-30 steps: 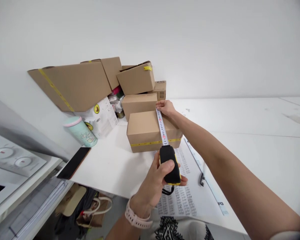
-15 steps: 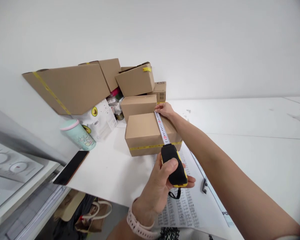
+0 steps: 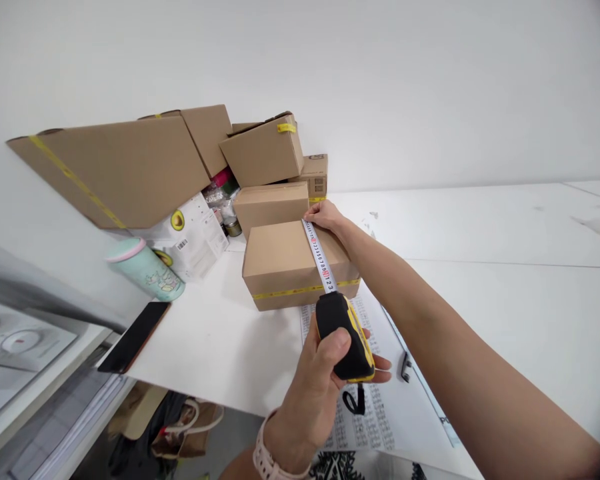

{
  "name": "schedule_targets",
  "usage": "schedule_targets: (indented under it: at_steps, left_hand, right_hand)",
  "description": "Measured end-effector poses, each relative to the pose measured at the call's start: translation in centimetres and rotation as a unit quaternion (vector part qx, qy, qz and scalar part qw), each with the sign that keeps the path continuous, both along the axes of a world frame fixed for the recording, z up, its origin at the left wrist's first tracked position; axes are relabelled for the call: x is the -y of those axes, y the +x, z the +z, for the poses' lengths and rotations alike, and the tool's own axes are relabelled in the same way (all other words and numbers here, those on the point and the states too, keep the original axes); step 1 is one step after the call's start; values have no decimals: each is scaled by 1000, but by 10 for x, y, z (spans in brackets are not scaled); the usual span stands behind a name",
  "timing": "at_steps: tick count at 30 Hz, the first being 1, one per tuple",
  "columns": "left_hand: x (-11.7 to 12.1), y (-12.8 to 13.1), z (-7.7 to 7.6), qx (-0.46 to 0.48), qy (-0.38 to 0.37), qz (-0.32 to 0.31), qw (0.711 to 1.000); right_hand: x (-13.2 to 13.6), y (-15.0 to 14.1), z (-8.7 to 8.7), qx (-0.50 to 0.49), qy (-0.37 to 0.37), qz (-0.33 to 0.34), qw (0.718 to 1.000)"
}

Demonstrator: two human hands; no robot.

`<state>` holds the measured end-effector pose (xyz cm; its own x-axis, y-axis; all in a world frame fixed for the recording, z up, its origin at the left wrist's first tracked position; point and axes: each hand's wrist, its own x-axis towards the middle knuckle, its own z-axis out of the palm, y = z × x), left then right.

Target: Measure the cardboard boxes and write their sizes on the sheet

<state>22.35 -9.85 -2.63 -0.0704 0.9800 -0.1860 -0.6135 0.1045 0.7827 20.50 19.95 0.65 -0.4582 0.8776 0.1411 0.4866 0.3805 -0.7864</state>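
My left hand [image 3: 313, 373], with a pink watch band at the wrist, is wrapped round a black and yellow tape measure [image 3: 344, 333], thumb on its case. Its white blade [image 3: 319, 257] runs out across the top of a brown cardboard box [image 3: 275, 250] with yellow tape along its side. At the box's far edge my right hand [image 3: 325, 215] pinches the blade's end; its fingertips partly hide that end. My right forearm passes over the box's right side. A black wrist loop [image 3: 354, 401] hangs from the tape measure.
Behind stand more cardboard boxes [image 3: 263, 157]. To the left are a large box [image 3: 125, 170], a white avocado-print box [image 3: 195, 233], a mint tumbler [image 3: 147, 270] and a black phone-like slab [image 3: 135, 337]. Printed sheets [image 3: 380, 427] and a black pen-like object [image 3: 405, 368] lie near my hands.
The view has shifted slightly, so the boxes sit a little further left. The tape measure case has tilted, showing more of its yellow side. Both hands keep their holds.
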Motion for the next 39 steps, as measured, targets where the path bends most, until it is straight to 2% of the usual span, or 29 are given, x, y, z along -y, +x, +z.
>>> schedule_targets:
  at_steps: [10, 18, 20, 23, 25, 27, 30, 31, 33, 35, 37, 39]
  left_hand:
    - [6, -12, 3, 0, -5, -12, 1000]
    - [9, -21, 1, -10, -17, -11, 1000]
    - [9, -23, 1, -4, -12, -15, 1000]
    - [19, -31, 0, -3, 26, -14, 1000]
    - [31, -40, -3, -27, 73, 23, 997]
    - [42, -55, -9, -75, 116, 97, 986]
    - [48, -86, -23, -162, 142, 209, 954]
    - [46, -98, -30, -183, 144, 227, 946]
    - [36, -119, -41, -191, 133, 235, 944]
    - [23, -136, -49, -174, 121, 213, 954]
    - [13, -147, -48, -149, 119, 189, 963]
    - [8, -153, -39, -131, 133, 180, 966]
  right_hand:
    - [3, 2, 2, 5, -2, 3, 1000]
    - [3, 2, -3, -29, -14, 18, 999]
    - [2, 5, -1, -54, -35, 30, 997]
    - [-5, 18, 4, -153, -61, 61, 984]
    - [-11, 35, 6, -238, -59, 52, 968]
    - [-11, 60, 1, -299, -51, -11, 953]
    - [5, 102, -27, -310, -72, -142, 937]
    - [15, 114, -40, -293, -92, -151, 940]
    - [39, 131, -66, -236, -145, -123, 953]
    - [65, 140, -84, -193, -188, -56, 961]
    - [85, 142, -88, -182, -212, 38, 959]
    - [98, 143, -76, -177, -204, 92, 959]
